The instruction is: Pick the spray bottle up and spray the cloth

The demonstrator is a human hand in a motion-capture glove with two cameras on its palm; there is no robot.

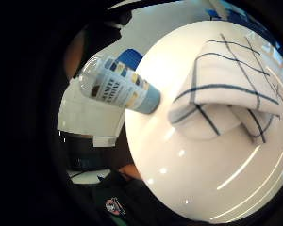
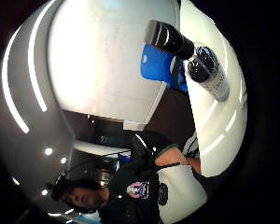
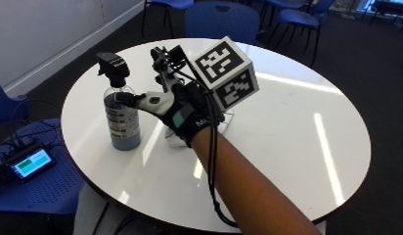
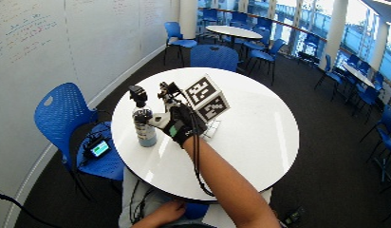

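The spray bottle stands upright on the left part of the round white table; it is clear with a black trigger head, a printed label and blue liquid. My gloved right hand hovers just right of it, fingers spread, with the thumb reaching to the bottle's shoulder. In the little finger side palm view the bottle lies apart from the palm, not gripped. The white cloth with dark grid lines lies folded on the table under the hand. From outside only an edge of the cloth shows. The bottle also appears in the wide outside view.
A blue chair at the table's left holds a small lit screen and cables. Another blue chair stands behind the table. The right half of the tabletop is bare. The person's bare left hand is below the near edge.
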